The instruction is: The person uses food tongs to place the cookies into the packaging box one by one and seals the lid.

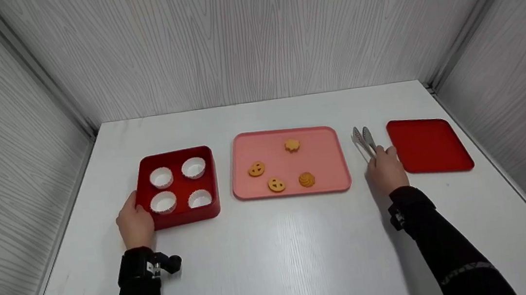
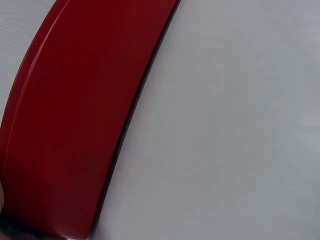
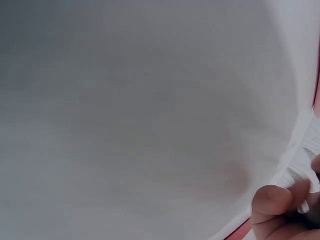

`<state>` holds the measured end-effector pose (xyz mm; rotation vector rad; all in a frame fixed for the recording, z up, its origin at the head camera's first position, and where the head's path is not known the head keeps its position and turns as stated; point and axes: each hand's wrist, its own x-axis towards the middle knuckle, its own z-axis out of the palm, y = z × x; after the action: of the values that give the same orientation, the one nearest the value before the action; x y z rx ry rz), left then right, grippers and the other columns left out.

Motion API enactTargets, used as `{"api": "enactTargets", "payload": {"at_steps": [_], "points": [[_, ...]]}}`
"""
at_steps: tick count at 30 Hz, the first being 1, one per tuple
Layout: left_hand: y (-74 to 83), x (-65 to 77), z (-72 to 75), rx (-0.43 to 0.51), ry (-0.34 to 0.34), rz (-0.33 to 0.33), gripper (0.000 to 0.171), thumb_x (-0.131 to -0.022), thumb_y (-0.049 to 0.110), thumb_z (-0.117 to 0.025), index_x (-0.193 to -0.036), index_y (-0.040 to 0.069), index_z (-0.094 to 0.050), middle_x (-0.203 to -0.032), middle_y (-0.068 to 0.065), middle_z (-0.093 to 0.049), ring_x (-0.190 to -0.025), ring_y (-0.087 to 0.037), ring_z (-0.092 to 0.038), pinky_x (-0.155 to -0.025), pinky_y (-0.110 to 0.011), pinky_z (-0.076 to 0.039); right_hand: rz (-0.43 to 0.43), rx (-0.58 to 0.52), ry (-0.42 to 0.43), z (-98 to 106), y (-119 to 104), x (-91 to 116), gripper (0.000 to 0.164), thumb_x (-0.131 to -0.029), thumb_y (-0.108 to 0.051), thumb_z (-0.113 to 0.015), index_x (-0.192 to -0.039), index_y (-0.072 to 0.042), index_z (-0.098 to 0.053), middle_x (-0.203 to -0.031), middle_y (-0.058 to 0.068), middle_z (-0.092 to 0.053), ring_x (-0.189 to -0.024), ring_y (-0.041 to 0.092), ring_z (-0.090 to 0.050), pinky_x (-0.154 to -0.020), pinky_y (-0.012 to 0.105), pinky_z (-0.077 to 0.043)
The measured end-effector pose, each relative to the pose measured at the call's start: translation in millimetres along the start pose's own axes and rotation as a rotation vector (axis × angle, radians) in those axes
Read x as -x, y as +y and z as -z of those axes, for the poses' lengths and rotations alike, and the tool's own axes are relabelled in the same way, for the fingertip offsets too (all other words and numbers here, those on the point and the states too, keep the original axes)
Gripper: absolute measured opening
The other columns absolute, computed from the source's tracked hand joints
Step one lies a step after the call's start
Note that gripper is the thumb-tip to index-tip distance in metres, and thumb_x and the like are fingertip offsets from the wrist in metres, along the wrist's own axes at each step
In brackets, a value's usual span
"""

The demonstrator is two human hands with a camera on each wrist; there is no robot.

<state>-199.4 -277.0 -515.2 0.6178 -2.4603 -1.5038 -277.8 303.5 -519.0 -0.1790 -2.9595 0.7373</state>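
At the left, my left hand (image 1: 135, 224) grips the near left corner of a red square box (image 1: 182, 219). Four white fluted paper cups, among them one at the far left (image 1: 161, 177), stand inside it. The box's red side wall (image 2: 75, 115) fills much of the left wrist view. My right hand (image 1: 387, 172) holds a pair of metal tongs (image 1: 368, 136), their tips pointing away and slightly parted. In the right wrist view, the thumb (image 3: 270, 199) and curled fingers show beside something white and ridged (image 3: 300, 162).
Between the hands lies a pink tray (image 1: 289, 162) with several cookies: a flower-shaped one (image 1: 292, 145), a swirled one (image 1: 306, 179) and two with holes, one further left (image 1: 256, 168). A flat red tray (image 1: 431, 145) lies right of the tongs. Grey wood-grain panels (image 1: 251, 36) border the white table (image 1: 274, 254).
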Motion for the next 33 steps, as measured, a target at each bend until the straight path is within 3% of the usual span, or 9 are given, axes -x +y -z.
{"api": "enactTargets", "payload": {"at_steps": [5, 13, 21, 26, 33], "points": [[5.9, 8.4, 3.1, 0.001, 0.026, -0.007, 0.051, -0.109, 0.004, -0.031, -0.159, 0.004, -0.033, -0.161, -0.018, -0.037, -0.151, -0.031, -0.031, -0.123, -0.048, -0.028, -0.023, -0.050, 0.003, 6.7, 3.8, -1.4, 0.035, -0.103, -0.017, -0.039, -0.128, 0.004, -0.052, -0.112, 0.024, -0.046, -0.076, 0.035, -0.058, -0.066, 0.048, -0.051], [23.5, 37.6, 2.3, 0.043, 0.034, -0.063, 0.050, -0.108, 0.003, -0.037, -0.158, 0.003, -0.036, -0.160, -0.018, -0.039, -0.151, -0.031, -0.033, -0.122, -0.048, -0.030, 0.112, -0.057, 0.102, 18.9, 0.1, -1.6, 0.013, -0.099, -0.012, -0.045, -0.099, -0.001, -0.051, -0.089, 0.019, -0.052, -0.077, 0.034, -0.049, -0.065, 0.049, -0.046], [40.1, 76.0, -14.1, 0.046, -0.030, -0.092, 0.049, -0.109, 0.007, -0.041, -0.157, 0.005, -0.039, -0.159, -0.014, -0.042, -0.150, -0.030, -0.036, -0.120, -0.048, -0.035, 0.252, -0.073, 0.113, 34.7, -23.7, 1.7, 0.028, -0.107, -0.020, -0.052, -0.124, 0.001, -0.056, -0.097, 0.021, -0.056, -0.086, 0.035, -0.053, -0.072, 0.051, -0.049], [42.5, 99.7, -27.6, 0.041, -0.063, -0.142, 0.048, -0.108, 0.007, -0.044, -0.156, 0.004, -0.041, -0.157, -0.015, -0.046, -0.147, -0.030, -0.040, -0.117, -0.047, -0.038, 0.343, -0.061, 0.120, 35.7, -40.6, 9.6, 0.043, -0.105, -0.025, -0.059, -0.139, 0.002, -0.054, -0.101, 0.024, -0.060, -0.088, 0.036, -0.059, -0.076, 0.054, -0.052], [43.9, 127.9, -46.1, 0.032, -0.112, -0.183, 0.048, -0.105, 0.001, -0.048, -0.154, 0.003, -0.045, -0.154, -0.016, -0.049, -0.144, -0.031, -0.044, -0.114, -0.047, -0.041, 0.452, -0.027, 0.059, 36.5, -60.9, 19.3, 0.038, -0.105, -0.026, -0.060, -0.135, -0.004, -0.058, -0.096, 0.018, -0.061, -0.081, 0.031, -0.058, -0.071, 0.047, -0.052]]}}
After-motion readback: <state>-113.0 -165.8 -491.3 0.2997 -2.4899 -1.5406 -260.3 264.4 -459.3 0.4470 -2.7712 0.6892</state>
